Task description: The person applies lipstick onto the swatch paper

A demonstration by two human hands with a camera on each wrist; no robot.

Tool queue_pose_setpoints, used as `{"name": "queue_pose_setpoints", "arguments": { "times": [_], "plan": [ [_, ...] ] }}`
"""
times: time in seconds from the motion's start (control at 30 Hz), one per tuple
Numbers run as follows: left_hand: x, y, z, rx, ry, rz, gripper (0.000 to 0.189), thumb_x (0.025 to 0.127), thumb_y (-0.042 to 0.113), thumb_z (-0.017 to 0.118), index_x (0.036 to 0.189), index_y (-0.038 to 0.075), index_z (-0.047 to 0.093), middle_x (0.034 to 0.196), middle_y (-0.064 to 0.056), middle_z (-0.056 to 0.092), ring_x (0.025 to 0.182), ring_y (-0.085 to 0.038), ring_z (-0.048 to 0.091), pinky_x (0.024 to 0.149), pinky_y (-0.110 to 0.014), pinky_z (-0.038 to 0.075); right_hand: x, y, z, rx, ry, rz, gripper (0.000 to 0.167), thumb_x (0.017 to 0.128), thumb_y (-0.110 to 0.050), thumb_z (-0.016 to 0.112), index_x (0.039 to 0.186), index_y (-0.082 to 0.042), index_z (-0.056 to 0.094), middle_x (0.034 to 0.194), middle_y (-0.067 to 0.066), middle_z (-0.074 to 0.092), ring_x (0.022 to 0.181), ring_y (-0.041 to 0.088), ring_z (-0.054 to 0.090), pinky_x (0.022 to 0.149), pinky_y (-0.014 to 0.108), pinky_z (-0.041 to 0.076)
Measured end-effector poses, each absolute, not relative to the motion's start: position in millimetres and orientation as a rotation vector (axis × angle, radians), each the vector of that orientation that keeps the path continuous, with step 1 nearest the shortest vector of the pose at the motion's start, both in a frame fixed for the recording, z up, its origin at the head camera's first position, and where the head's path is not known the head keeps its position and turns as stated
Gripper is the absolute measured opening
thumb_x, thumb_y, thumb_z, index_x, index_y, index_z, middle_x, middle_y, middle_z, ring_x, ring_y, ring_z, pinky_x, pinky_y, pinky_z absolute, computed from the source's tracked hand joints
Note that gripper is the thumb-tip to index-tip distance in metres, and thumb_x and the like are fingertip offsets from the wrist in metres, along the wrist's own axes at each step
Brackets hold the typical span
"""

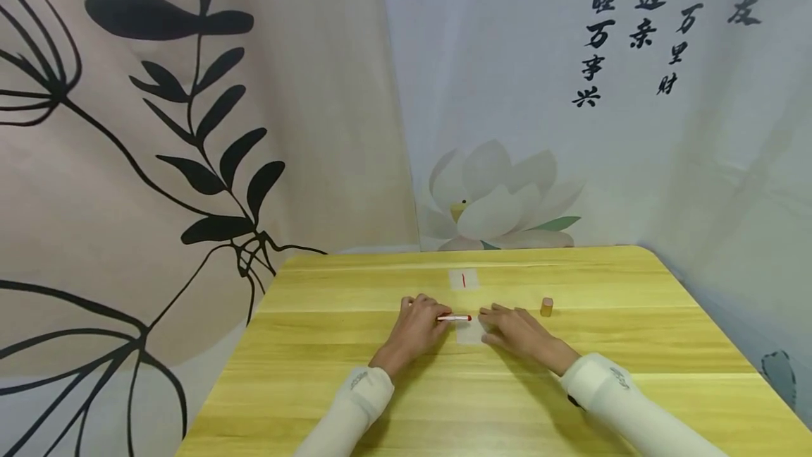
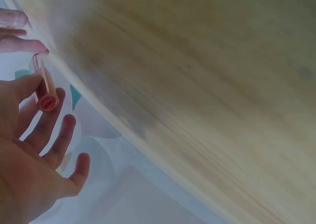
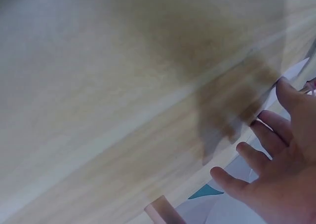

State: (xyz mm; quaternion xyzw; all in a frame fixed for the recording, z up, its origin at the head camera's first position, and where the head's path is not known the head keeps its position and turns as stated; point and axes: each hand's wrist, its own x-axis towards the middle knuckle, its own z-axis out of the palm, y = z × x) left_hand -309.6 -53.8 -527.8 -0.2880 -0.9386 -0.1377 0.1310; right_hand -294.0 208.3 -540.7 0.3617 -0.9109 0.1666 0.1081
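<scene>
My left hand (image 1: 415, 328) pinches a white marker pen (image 1: 453, 318) with a red end, thumb against fingers. In the left wrist view the marker (image 2: 48, 101) points its round red end toward the camera, and the other fingers of that hand (image 2: 29, 155) spread away from it. A blank white paper square (image 1: 470, 333) lies on the table just beneath the red tip. At its right edge is my right hand (image 1: 521, 330), fingers loosely extended and holding nothing. The right wrist view has this hand (image 3: 281, 169) with its thumb at the paper; contact is hard to tell.
Farther back lies another white paper square (image 1: 464, 279) with a red vertical stroke on it. A small brown cylinder (image 1: 547, 307) stands to the right of my right hand. The wooden table (image 1: 304, 372) ends at a printed curtain (image 1: 336, 125) behind.
</scene>
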Motion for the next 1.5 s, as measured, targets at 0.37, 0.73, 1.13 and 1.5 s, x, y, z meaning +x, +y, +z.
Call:
{"name": "queue_pose_setpoints", "arguments": {
  "times": [0.37, 0.73, 1.13, 1.5],
  "plan": [
    [-316.0, -47.6, -529.5, -0.831, -2.703, -0.343, 0.022, 0.099, 0.032, 0.073, 0.118, 0.022, 0.079, 0.112, 0.008, 0.074, 0.11, -0.017, 0.063, 0.097, -0.046, 0.042, -295.3, 208.2, -537.0, 1.022, -2.74, 0.544, 0.042, 0.097, -0.017, 0.074, 0.131, 0.007, 0.067, 0.136, 0.028, 0.063, 0.122, 0.053, 0.06, 0.096, 0.062, 0.051],
    [-318.1, -41.1, -529.7, -0.854, -2.725, -0.289, 0.022, 0.101, 0.031, 0.072, 0.12, 0.023, 0.078, 0.115, 0.007, 0.074, 0.11, -0.016, 0.062, 0.099, -0.046, 0.042, -296.9, 207.3, -539.2, 1.022, -2.743, 0.533, 0.041, 0.097, -0.019, 0.075, 0.13, 0.005, 0.069, 0.136, 0.027, 0.064, 0.121, 0.052, 0.061, 0.095, 0.061, 0.052],
    [-311.5, -42.0, -527.5, -0.917, -2.69, -0.21, 0.019, 0.099, 0.034, 0.073, 0.115, 0.026, 0.08, 0.108, 0.009, 0.074, 0.101, -0.015, 0.06, 0.098, -0.046, 0.042, -298.2, 209.1, -540.4, 1.007, -2.748, 0.512, 0.043, 0.097, -0.021, 0.075, 0.131, 0.005, 0.068, 0.136, 0.025, 0.064, 0.121, 0.05, 0.062, 0.095, 0.06, 0.052],
    [-300.6, -47.4, -528.3, -0.948, -2.657, -0.197, 0.019, 0.097, 0.034, 0.075, 0.114, 0.026, 0.08, 0.105, 0.009, 0.074, 0.099, -0.013, 0.06, 0.1, -0.046, 0.043, -298.0, 208.6, -539.5, 1.013, -2.734, 0.514, 0.042, 0.097, -0.019, 0.075, 0.13, 0.005, 0.068, 0.135, 0.026, 0.064, 0.12, 0.05, 0.063, 0.094, 0.06, 0.053]
  ]
}}
